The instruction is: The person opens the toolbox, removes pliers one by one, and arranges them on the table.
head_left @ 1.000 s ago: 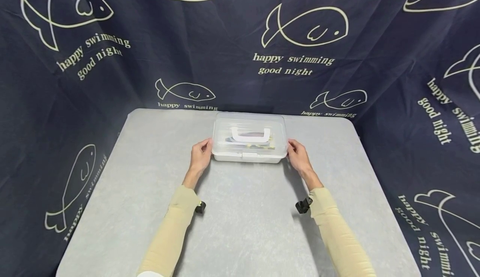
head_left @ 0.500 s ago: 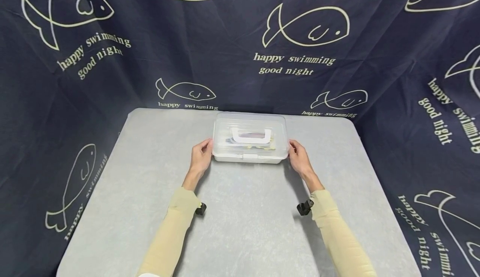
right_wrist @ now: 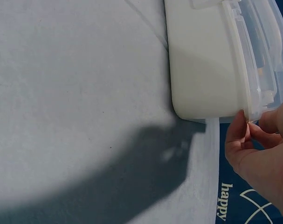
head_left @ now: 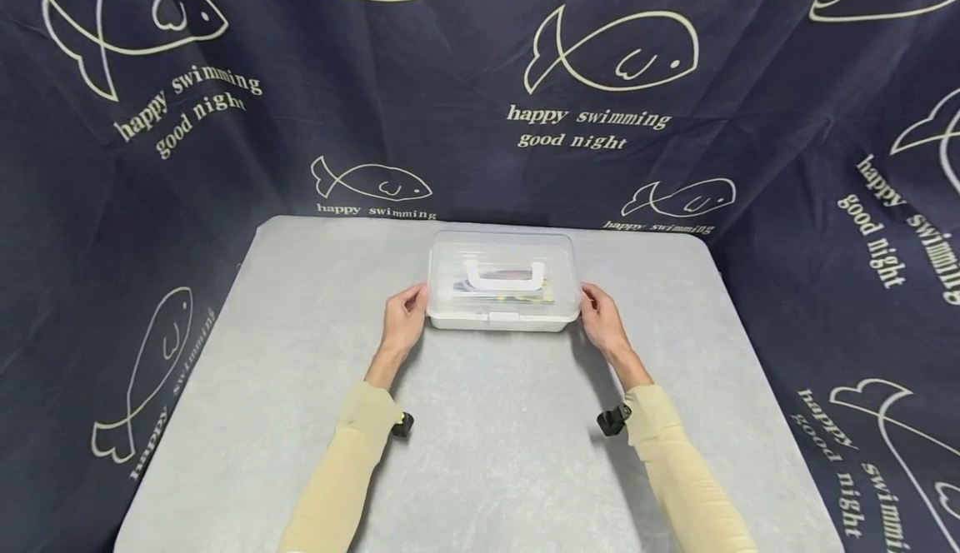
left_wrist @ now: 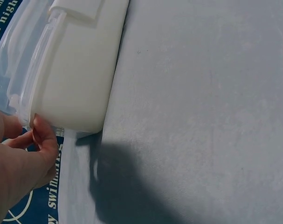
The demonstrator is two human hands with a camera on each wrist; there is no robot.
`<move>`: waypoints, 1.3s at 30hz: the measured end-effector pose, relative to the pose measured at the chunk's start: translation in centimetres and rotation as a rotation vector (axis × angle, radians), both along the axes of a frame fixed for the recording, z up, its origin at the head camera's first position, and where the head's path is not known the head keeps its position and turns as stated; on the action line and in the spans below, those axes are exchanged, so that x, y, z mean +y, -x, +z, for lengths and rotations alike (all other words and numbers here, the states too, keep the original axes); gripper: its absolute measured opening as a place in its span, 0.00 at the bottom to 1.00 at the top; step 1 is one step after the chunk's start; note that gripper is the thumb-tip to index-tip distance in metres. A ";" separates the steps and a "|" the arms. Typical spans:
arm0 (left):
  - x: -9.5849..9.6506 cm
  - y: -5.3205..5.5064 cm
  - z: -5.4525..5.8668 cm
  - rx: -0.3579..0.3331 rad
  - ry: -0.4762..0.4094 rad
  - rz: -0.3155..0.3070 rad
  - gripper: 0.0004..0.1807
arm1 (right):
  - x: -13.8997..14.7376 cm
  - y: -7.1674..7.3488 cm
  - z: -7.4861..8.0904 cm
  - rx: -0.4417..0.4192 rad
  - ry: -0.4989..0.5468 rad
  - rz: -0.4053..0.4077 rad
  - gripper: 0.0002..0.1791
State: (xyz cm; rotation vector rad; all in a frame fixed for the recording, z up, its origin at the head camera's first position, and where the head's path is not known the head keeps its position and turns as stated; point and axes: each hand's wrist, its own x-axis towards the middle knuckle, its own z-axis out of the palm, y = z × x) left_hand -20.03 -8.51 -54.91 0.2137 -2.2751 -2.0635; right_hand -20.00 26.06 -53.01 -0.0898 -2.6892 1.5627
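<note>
A lidded plastic storage box (head_left: 498, 323) stands near the back of the table, with a white base, a clear lid and a white carrying handle (head_left: 506, 283). Flat, colourful items (head_left: 517, 296) show blurred through the closed lid. My left hand (head_left: 403, 318) grips the box's left end at the rim, thumb and curled fingers meeting there in the left wrist view. At the opposite end my right hand (head_left: 602, 321) holds the rim likewise, its fingers (right_wrist: 235, 133) bent against the corner. A white latch (head_left: 503, 316) sits at the front middle, untouched.
The grey table (head_left: 495, 470) extends in front of the box and to both sides. Dark blue curtains (head_left: 480, 95) with fish drawings hang close behind the back edge and along the left and right.
The box has slid slightly towards me, its back edge now farther from the curtain. Both hands have moved back with it, keeping their hold on its ends.
</note>
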 end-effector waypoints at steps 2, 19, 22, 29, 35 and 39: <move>0.1 0.0 0.0 -0.002 0.035 0.009 0.19 | 0.2 -0.1 -0.2 0.003 0.003 -0.008 0.22; 0.3 -0.3 0.8 -0.115 0.081 0.027 0.31 | -1.2 -2.4 4.1 -0.035 0.083 -0.014 0.19; 0.4 -0.4 0.7 -0.128 0.069 0.026 0.30 | -0.9 -2.8 3.3 -0.040 0.111 -0.026 0.19; 0.6 -1.1 0.6 -0.102 0.048 0.054 0.25 | 0.0 -3.0 0.3 -0.015 0.126 -0.094 0.19; 0.6 -1.9 0.3 -0.108 0.026 0.057 0.22 | -0.5 -3.9 -0.4 -0.010 0.178 -0.148 0.18; 0.6 -2.2 0.0 -0.120 0.013 0.054 0.22 | -1.1 -4.6 -0.6 -0.059 0.195 -0.197 0.17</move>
